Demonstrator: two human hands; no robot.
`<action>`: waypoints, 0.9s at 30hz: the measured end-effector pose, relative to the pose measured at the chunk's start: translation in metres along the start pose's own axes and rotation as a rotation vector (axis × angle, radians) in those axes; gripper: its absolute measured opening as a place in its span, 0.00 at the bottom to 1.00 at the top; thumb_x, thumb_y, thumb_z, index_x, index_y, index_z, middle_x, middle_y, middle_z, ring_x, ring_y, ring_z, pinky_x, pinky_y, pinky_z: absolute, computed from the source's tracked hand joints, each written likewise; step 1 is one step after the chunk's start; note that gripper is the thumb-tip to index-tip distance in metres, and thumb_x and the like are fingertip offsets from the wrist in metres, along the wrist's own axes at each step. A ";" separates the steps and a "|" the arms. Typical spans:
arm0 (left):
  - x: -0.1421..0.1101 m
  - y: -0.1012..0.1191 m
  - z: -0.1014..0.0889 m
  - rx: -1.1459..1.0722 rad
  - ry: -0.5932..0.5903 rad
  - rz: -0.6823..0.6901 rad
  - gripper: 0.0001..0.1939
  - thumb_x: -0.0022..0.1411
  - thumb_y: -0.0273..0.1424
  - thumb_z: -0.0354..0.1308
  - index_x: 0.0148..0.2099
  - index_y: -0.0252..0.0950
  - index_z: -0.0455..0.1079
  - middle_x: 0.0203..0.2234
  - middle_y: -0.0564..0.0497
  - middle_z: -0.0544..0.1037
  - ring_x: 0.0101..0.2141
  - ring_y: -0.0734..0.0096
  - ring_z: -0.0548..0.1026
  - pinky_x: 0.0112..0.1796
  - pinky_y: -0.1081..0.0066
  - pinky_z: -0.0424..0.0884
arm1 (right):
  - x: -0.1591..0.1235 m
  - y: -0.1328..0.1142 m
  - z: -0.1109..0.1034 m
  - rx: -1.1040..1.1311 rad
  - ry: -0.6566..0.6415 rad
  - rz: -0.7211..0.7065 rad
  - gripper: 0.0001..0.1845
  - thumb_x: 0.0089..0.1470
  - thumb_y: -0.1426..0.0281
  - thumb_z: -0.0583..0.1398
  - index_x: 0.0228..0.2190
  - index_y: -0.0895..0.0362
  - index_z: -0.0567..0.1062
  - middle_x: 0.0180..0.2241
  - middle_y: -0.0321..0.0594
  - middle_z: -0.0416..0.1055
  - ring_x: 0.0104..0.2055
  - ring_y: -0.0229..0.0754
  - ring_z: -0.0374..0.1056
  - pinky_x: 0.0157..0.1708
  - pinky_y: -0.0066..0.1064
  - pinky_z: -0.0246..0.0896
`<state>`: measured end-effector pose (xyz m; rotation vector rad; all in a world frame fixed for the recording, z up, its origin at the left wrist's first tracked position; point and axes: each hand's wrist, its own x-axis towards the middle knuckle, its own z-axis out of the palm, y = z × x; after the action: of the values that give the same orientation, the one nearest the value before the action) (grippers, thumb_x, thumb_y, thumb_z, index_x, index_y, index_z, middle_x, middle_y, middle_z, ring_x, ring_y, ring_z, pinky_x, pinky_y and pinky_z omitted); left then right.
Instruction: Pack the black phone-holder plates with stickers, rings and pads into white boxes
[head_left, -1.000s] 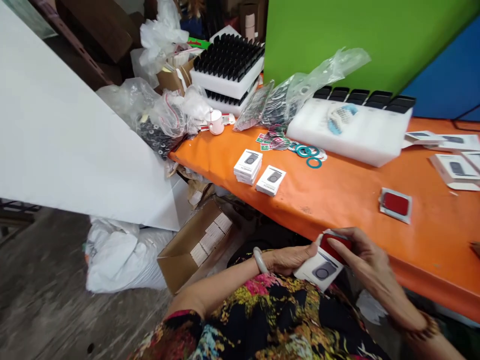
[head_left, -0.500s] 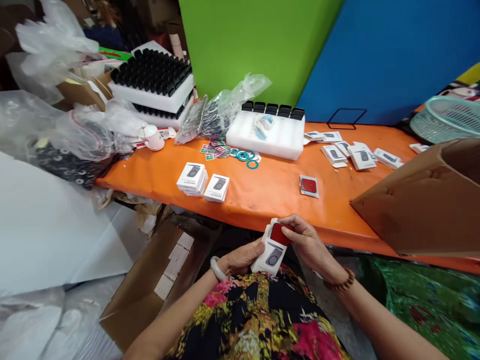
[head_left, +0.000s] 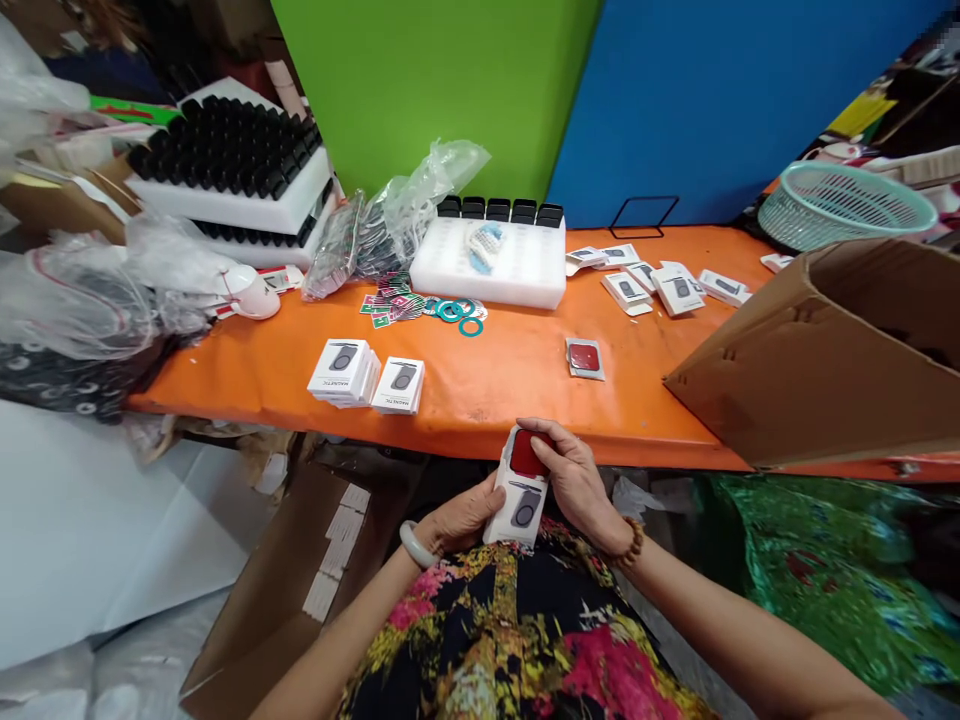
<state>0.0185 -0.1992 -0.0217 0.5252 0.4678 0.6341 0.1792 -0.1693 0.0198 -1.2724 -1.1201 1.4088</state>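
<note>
My left hand point(head_left: 466, 515) grips a small white printed box point(head_left: 516, 508) above my lap, with the thumb on its front. A flat red piece point(head_left: 527, 455) sticks out of the box's upper end. My right hand point(head_left: 571, 475) is closed on the red piece, thumb on its face and fingers behind. How deep the piece sits in the box is hidden. On the orange table, a second red piece in a clear wrapper point(head_left: 584, 358) lies by itself. To the left stand a short stack of white boxes point(head_left: 341, 370) and another white box stack point(head_left: 398, 384).
Teal rings point(head_left: 457, 311) and small printed cards point(head_left: 392, 303) lie before a white foam block point(head_left: 517, 272). More white boxes point(head_left: 679, 288) lie at the back right. A large cardboard carton point(head_left: 817, 370) stands at the right; an open carton with boxes point(head_left: 270, 610) sits below left.
The view has swung right, bringing the large carton and teal basket into sight. The white box stands more upright, and the red piece appears more in line with it.
</note>
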 end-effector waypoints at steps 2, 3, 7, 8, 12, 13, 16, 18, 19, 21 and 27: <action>0.000 0.000 0.000 -0.003 -0.006 -0.002 0.40 0.52 0.47 0.64 0.63 0.40 0.58 0.50 0.42 0.72 0.46 0.60 0.73 0.45 0.64 0.66 | 0.000 -0.003 0.003 -0.079 0.027 -0.047 0.15 0.55 0.65 0.57 0.45 0.52 0.74 0.45 0.40 0.73 0.45 0.45 0.68 0.47 0.39 0.63; 0.000 0.000 0.000 -0.007 -0.005 0.001 0.40 0.52 0.47 0.64 0.63 0.40 0.58 0.50 0.42 0.73 0.46 0.59 0.73 0.46 0.63 0.66 | -0.001 -0.004 0.004 -0.128 0.035 -0.086 0.15 0.56 0.65 0.57 0.45 0.52 0.75 0.46 0.40 0.72 0.47 0.45 0.67 0.49 0.39 0.62; -0.002 0.001 -0.002 -0.045 0.024 -0.006 0.35 0.51 0.47 0.64 0.59 0.41 0.63 0.46 0.44 0.75 0.44 0.58 0.74 0.45 0.61 0.67 | -0.010 0.000 0.005 -0.316 0.003 -0.220 0.15 0.59 0.65 0.55 0.45 0.50 0.75 0.47 0.41 0.72 0.51 0.46 0.65 0.54 0.42 0.58; -0.003 0.000 -0.003 -0.050 0.036 -0.006 0.33 0.51 0.47 0.64 0.57 0.42 0.65 0.45 0.45 0.76 0.44 0.58 0.74 0.45 0.61 0.67 | -0.012 0.003 0.004 -0.349 -0.024 -0.239 0.15 0.59 0.65 0.54 0.46 0.50 0.75 0.48 0.41 0.72 0.51 0.46 0.65 0.54 0.42 0.58; -0.004 0.001 -0.006 -0.041 0.059 -0.003 0.31 0.51 0.47 0.64 0.55 0.41 0.67 0.43 0.47 0.76 0.44 0.59 0.74 0.45 0.62 0.66 | -0.023 0.010 -0.001 -0.480 -0.107 -0.325 0.15 0.60 0.66 0.55 0.48 0.48 0.75 0.47 0.42 0.73 0.52 0.48 0.64 0.54 0.46 0.57; -0.004 0.001 -0.006 -0.042 0.056 -0.006 0.31 0.51 0.46 0.65 0.55 0.41 0.67 0.43 0.48 0.76 0.44 0.59 0.74 0.45 0.63 0.66 | -0.026 0.009 -0.002 -0.520 -0.118 -0.354 0.15 0.59 0.66 0.56 0.48 0.48 0.74 0.47 0.42 0.73 0.52 0.49 0.63 0.54 0.47 0.56; -0.004 0.003 -0.005 -0.056 0.024 -0.006 0.30 0.52 0.44 0.65 0.55 0.42 0.66 0.41 0.50 0.76 0.44 0.61 0.74 0.45 0.65 0.66 | -0.029 0.001 -0.004 -0.638 -0.175 -0.441 0.14 0.57 0.67 0.58 0.45 0.49 0.75 0.44 0.43 0.73 0.52 0.51 0.62 0.52 0.48 0.55; -0.004 0.005 -0.004 -0.047 0.009 -0.012 0.28 0.52 0.44 0.65 0.54 0.42 0.67 0.41 0.50 0.76 0.43 0.62 0.74 0.44 0.67 0.66 | -0.027 -0.008 -0.006 -0.703 -0.230 -0.471 0.11 0.57 0.68 0.58 0.42 0.50 0.76 0.39 0.42 0.73 0.49 0.50 0.62 0.49 0.47 0.55; -0.004 0.006 -0.004 -0.025 0.018 -0.007 0.28 0.52 0.43 0.65 0.53 0.41 0.67 0.41 0.50 0.76 0.43 0.63 0.74 0.44 0.68 0.66 | -0.024 -0.012 -0.007 -0.736 -0.257 -0.469 0.09 0.57 0.69 0.59 0.40 0.51 0.77 0.37 0.42 0.73 0.46 0.50 0.63 0.48 0.46 0.56; -0.004 0.010 -0.003 0.050 0.089 0.043 0.27 0.50 0.40 0.67 0.51 0.38 0.68 0.40 0.49 0.76 0.42 0.67 0.74 0.43 0.70 0.67 | -0.018 -0.019 -0.011 -0.794 -0.306 -0.460 0.07 0.57 0.68 0.59 0.37 0.52 0.77 0.32 0.41 0.72 0.42 0.48 0.62 0.44 0.44 0.56; -0.015 0.020 0.006 0.282 0.302 0.224 0.30 0.50 0.31 0.68 0.54 0.40 0.61 0.35 0.52 0.75 0.34 0.72 0.74 0.37 0.70 0.70 | -0.008 -0.021 -0.011 -0.756 -0.297 -0.410 0.09 0.53 0.67 0.62 0.38 0.53 0.75 0.32 0.40 0.67 0.38 0.46 0.61 0.39 0.39 0.57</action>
<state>0.0020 -0.1970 -0.0014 0.7602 0.7981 0.8748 0.1921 -0.1732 0.0413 -1.2315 -2.1131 0.8940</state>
